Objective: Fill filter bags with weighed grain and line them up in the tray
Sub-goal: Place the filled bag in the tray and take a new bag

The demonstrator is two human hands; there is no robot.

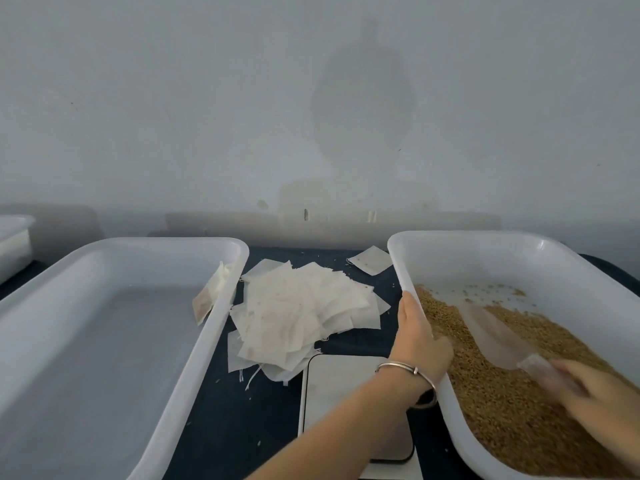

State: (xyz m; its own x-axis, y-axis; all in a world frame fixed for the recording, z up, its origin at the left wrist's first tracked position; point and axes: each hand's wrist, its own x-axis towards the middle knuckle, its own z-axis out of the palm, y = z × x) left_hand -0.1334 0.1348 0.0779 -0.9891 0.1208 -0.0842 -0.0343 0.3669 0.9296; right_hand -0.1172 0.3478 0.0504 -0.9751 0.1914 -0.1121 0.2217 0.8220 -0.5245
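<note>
A white tray [485, 251] on the right holds brown grain [502, 403]. My left hand [420, 337] grips this tray's left rim, thumb outside and fingers curled over into the grain. My right hand [595, 393], blurred, holds the handle of a clear plastic scoop [495, 334] lying on the grain. A loose pile of empty white filter bags [301, 313] lies on the dark table between the trays. The big white tray [114, 341] on the left has one filled bag [211, 292] leaning against its right wall. A white scale [339, 386] sits under my left forearm.
One stray filter bag [370, 259] lies at the back near the grain tray. Another white container [14, 244] stands at the far left edge. A grey wall closes off the back of the table. Scattered grains dot the dark tabletop [225, 417].
</note>
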